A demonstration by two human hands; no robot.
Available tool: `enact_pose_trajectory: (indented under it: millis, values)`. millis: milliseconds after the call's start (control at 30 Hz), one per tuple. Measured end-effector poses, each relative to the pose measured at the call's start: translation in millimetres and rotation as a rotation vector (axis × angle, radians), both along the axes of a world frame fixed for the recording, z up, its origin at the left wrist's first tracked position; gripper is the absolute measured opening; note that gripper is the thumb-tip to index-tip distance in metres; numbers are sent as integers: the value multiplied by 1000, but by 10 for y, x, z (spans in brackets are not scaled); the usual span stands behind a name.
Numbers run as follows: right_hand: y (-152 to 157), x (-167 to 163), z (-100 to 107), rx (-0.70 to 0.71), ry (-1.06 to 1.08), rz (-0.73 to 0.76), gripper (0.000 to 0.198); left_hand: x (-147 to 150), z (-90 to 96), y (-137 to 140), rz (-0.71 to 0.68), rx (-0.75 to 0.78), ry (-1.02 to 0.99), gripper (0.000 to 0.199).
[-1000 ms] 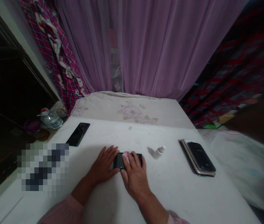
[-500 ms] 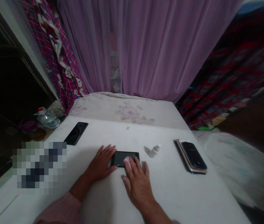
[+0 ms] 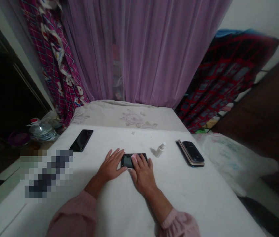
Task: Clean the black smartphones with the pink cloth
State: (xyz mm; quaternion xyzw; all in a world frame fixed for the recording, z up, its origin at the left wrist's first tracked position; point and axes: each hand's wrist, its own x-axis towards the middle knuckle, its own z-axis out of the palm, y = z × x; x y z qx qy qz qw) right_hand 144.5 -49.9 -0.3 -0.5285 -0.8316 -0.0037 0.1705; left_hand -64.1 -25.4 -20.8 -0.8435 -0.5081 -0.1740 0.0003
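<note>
A black smartphone [image 3: 127, 161] lies sideways on the white cloth-covered table, screen up. Its left end sits between the thumb and fingers of my left hand [image 3: 110, 168], which steadies it. My right hand [image 3: 143, 176] presses a small pink cloth [image 3: 134, 157] flat onto the screen, covering the phone's right half. Beyond the right hand stands a small white bottle [image 3: 159, 150] with a narrow top.
Another black phone [image 3: 82, 140] lies at the table's left. Stacked phones [image 3: 191, 153] rest on the right. A pixelated patch [image 3: 47, 174] hides something near the left edge. Purple curtains [image 3: 151, 56] hang behind; a water jug [image 3: 41, 129] stands beyond the table at left.
The right hand and pink cloth remain on the screen, now more over its right half. The camera view has shifted, so the phone stack and bottle appear further left and higher.
</note>
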Motion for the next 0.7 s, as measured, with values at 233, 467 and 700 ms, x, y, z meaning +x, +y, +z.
enact_pose_trajectory:
  millis: [233, 467, 700]
  values:
    - [-171, 211, -62, 0, -65, -93, 50, 14, 49, 24, 27, -124, 19, 69]
    - [69, 1, -28, 17, -41, -200, 48, 39, 134, 0, 29, -189, 25, 69]
    - [-184, 97, -126, 60, -69, -59, 48, 20, 94, -4, 9, -135, -14, 69]
